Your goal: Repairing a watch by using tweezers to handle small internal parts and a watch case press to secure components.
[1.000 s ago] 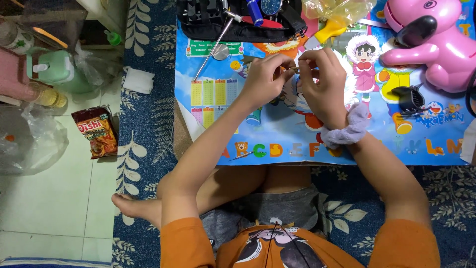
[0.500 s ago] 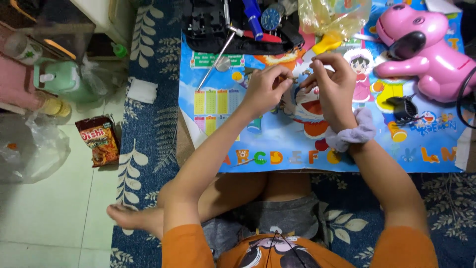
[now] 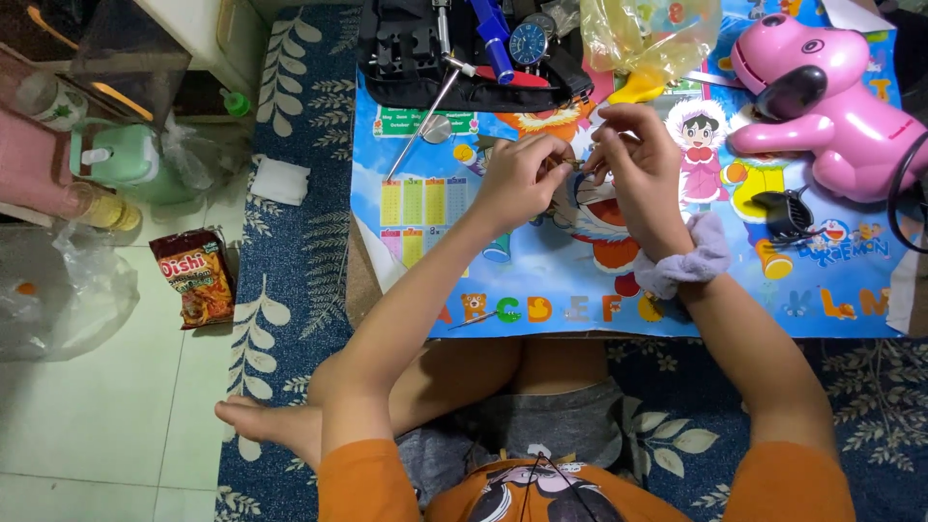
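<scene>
My left hand (image 3: pixel 519 179) and my right hand (image 3: pixel 639 164) meet over a colourful cartoon mat (image 3: pixel 541 280) on a low table. Both pinch a small thin object (image 3: pixel 577 166) between their fingertips; it is too small to tell what it is. A lilac scrunchie (image 3: pixel 688 261) sits on my right wrist. Just beyond the hands lie a long metal tool (image 3: pixel 425 111) and a black tool case (image 3: pixel 454 58) with a wristwatch (image 3: pixel 529 42) and a blue tool (image 3: pixel 493 39).
A pink toy dog (image 3: pixel 822 97) stands at the right, a black clip (image 3: pixel 785 215) before it, a yellow plastic bag (image 3: pixel 643 39) behind. On the floor at the left lie a snack packet (image 3: pixel 196 277), a white tissue (image 3: pixel 277 180), a green bottle (image 3: pixel 121 155) and clear bags.
The view has shifted slightly. Both hands stay joined on the small object and have worked a little farther from me over the mat.
</scene>
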